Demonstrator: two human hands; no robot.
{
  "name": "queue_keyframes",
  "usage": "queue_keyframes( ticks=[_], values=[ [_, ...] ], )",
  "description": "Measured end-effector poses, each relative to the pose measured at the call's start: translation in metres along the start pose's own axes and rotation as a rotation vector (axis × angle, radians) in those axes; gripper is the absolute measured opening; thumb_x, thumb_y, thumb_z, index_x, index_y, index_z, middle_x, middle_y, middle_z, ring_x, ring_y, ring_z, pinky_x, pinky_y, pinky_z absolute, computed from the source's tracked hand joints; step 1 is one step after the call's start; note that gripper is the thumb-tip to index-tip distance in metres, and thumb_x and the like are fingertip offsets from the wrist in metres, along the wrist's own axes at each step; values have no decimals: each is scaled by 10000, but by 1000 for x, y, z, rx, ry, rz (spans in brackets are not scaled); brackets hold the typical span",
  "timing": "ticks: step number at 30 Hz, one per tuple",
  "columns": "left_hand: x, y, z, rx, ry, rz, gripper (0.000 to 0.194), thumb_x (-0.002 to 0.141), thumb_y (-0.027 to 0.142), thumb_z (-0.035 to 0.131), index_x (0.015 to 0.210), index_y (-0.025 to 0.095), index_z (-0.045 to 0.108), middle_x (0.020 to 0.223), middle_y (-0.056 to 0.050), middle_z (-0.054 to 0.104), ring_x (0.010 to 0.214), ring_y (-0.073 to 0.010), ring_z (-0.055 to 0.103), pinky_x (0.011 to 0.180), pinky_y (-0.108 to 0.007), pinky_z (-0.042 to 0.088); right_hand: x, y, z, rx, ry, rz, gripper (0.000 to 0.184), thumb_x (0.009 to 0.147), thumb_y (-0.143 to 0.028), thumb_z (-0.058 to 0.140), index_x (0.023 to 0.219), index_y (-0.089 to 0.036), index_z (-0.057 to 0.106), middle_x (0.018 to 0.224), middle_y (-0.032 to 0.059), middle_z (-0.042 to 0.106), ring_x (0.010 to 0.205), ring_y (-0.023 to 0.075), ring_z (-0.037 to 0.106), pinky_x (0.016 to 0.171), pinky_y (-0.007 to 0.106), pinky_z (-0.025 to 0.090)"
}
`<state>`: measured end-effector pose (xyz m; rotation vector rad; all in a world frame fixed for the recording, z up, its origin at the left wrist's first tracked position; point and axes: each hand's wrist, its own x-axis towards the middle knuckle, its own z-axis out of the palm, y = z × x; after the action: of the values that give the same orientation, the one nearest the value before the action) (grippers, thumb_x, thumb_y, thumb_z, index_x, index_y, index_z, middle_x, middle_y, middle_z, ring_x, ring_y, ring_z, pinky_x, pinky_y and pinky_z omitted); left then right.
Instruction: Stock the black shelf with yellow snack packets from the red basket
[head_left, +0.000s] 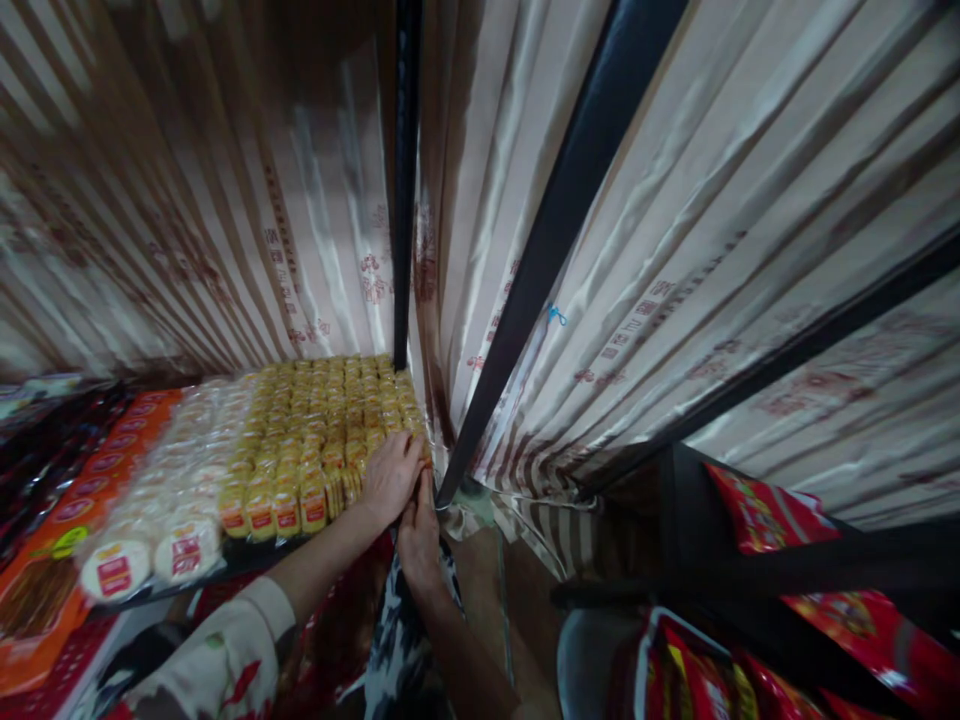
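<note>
Yellow snack packets (322,410) in clear wrap stand in tight rows on a low shelf, their red labels toward me. At the right front end of these rows, my left hand (391,478) reaches over the packets with its fingers curled around the end ones. My right hand (420,535) comes up from below and meets it there, fingers bent against the same packets. Both hands touch at the fingertips, which hide much of what lies between them. Left of the yellow rows lie round white packets (187,550) with red labels.
An orange package (97,480) and dark packs (60,440) lie farther left. Black posts (525,270) rise close right of my hands, before a printed pleated curtain (637,330). Lower right, red bags (697,670) fill a basket, and others lie on a dark rack (686,510).
</note>
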<state>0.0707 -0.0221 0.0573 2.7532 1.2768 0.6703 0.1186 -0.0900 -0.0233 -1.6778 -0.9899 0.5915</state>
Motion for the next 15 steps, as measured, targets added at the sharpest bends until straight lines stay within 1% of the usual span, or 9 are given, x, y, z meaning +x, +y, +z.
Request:
queue_keyframes(
  ticks=[4,7,11,15],
  values=[
    [-26,-2,-9,-179,109,-159,275,869,183,394,1100,175,543,1055,-74,561,988,-184,542,867,-319,464,-3,0,-2,-14,-27,-13,598,808,-144,284,1393,-20,262,1470,141,260,1366,178,221,1127,395,205],
    [-54,-1,-12,-343,134,-225,268,861,148,363,1014,177,580,997,-57,598,965,-167,567,874,-310,468,-8,-2,-4,-23,-35,-44,602,803,-151,298,1392,-28,266,1473,136,257,1368,175,217,1130,397,198],
    [-92,4,-9,-510,72,-273,275,836,138,366,959,190,606,950,-43,622,919,-146,588,855,-275,473,-23,-7,-7,-51,-1,-98,560,817,-175,307,1367,-69,330,1453,131,309,1354,186,258,1119,414,225],
    [-114,6,-4,-610,16,-384,276,820,162,378,964,166,614,946,-60,627,900,-148,594,841,-264,475,-44,-5,-4,-50,16,-222,466,849,-220,322,1285,-104,439,1365,148,441,1289,202,375,1072,432,307]
  ],
)
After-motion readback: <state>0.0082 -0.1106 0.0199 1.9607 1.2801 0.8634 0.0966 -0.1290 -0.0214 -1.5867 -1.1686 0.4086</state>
